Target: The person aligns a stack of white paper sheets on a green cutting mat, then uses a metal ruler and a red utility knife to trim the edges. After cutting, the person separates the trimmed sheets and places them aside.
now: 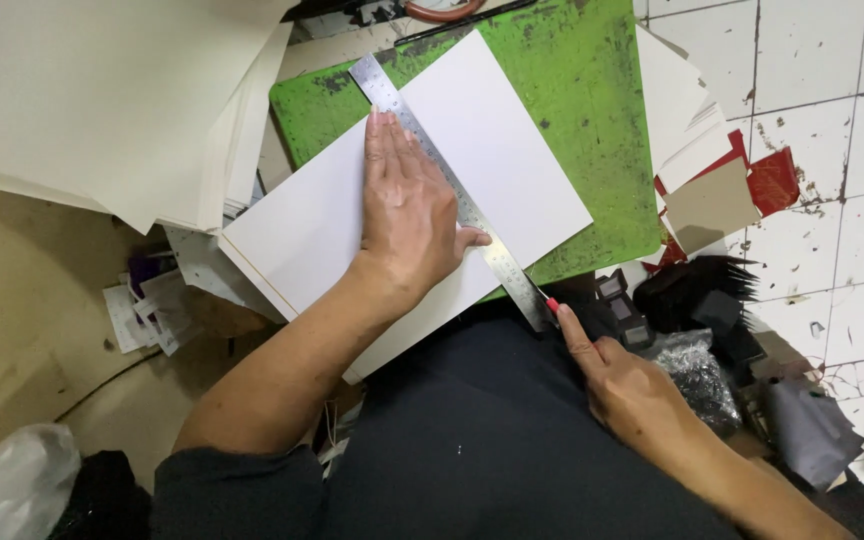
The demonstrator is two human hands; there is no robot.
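A white sheet of card (512,150) lies on a green cutting mat (592,90). A steel ruler (422,135) runs diagonally across the sheet. My left hand (407,210) presses flat on the ruler and the sheet, fingers together, thumb against the ruler's edge. My right hand (632,385) sits at the ruler's near end, closed on a small cutter with a red tip (552,305) that touches the ruler's end at the sheet's near edge. Most of the cutter is hidden in my hand.
A big stack of cream sheets (122,100) lies at the upper left, overlapping the mat. Red and tan card scraps (722,190) lie right of the mat on white floor tiles (852,120). Dark bags and small black boxes (692,300) crowd my right side.
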